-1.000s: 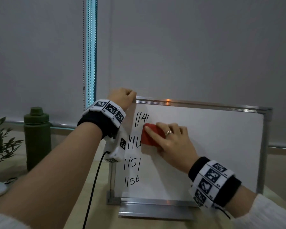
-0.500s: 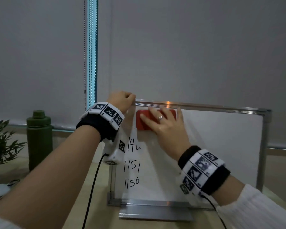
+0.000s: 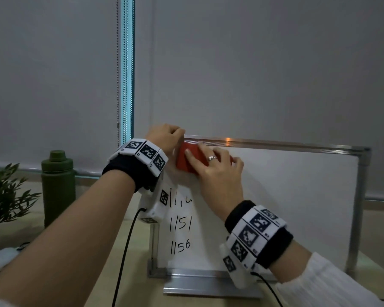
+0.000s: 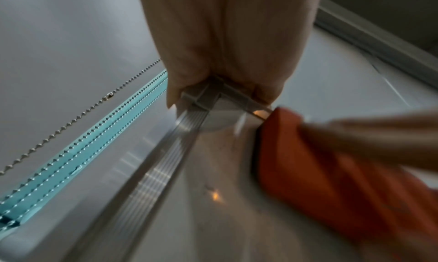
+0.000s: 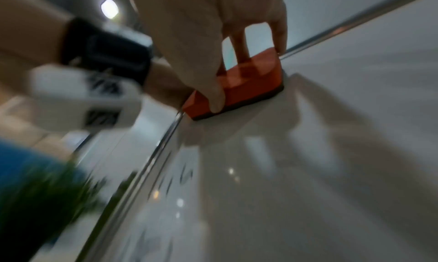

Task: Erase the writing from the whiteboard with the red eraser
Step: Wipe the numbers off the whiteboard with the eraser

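The whiteboard [image 3: 297, 207] stands upright on the table in a metal frame. My left hand [image 3: 164, 136] grips its top left corner [image 4: 208, 93], fingers curled over the frame. My right hand [image 3: 213, 167] holds the red eraser [image 3: 186, 160] [image 4: 320, 172] [image 5: 246, 84] flat against the board, right in the top left corner beside my left hand; thumb and fingers pinch its sides. Black handwritten numbers run down the left side below: a partly wiped row [image 3: 180, 200], then "1151" [image 3: 180, 223] and "1156" [image 3: 180, 245].
A green bottle [image 3: 58, 185] and a potted plant [image 3: 2, 196] stand on the wooden table at left. Grey roller blinds with a bead chain [image 3: 118, 85] hang behind the board. A metal ledge [image 3: 211, 286] runs along the board's foot. Cables trail from both wrist cameras.
My right hand slid the eraser up and left, from the middle of the number column to the top left corner. The top row of numbers is gone and the second row is partly wiped.
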Action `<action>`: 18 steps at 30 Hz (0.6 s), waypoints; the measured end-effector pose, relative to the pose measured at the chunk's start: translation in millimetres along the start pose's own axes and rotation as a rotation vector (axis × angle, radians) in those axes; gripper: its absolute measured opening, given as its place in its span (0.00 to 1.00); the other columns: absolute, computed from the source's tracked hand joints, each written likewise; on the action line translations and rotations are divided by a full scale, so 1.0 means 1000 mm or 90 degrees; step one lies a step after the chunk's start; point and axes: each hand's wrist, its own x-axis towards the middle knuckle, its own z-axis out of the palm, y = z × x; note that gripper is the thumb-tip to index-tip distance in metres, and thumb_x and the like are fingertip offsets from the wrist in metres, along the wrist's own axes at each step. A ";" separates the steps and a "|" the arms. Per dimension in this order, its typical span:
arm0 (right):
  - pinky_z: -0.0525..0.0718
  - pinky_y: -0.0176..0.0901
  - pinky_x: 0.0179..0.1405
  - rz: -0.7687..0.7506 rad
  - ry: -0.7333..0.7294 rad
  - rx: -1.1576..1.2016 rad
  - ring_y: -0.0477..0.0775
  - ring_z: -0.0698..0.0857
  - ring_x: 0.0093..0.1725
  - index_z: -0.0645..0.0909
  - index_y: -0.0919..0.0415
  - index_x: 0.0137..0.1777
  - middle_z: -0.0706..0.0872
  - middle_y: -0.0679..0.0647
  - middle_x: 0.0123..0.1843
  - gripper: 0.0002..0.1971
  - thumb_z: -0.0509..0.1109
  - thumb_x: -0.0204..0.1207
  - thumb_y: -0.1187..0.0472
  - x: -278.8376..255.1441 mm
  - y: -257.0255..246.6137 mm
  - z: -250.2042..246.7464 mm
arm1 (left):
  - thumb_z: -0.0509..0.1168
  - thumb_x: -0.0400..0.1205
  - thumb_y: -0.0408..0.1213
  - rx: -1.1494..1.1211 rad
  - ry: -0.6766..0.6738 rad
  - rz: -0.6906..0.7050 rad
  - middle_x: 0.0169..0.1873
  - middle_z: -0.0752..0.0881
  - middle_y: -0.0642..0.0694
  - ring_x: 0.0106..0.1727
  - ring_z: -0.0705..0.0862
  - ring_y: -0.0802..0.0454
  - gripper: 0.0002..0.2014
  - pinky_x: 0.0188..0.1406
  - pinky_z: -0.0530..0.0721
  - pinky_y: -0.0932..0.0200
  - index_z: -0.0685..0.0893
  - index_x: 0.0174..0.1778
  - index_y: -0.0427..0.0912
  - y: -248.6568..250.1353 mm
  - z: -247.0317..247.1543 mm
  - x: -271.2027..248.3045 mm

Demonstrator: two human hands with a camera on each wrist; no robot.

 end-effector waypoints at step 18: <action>0.73 0.57 0.50 -0.157 -0.056 0.057 0.63 0.76 0.51 0.77 0.49 0.66 0.81 0.55 0.64 0.29 0.75 0.62 0.62 -0.034 -0.014 0.015 | 0.50 0.85 0.43 0.016 0.001 0.000 0.40 0.78 0.43 0.43 0.74 0.50 0.14 0.26 0.63 0.64 0.80 0.44 0.45 0.004 -0.001 -0.006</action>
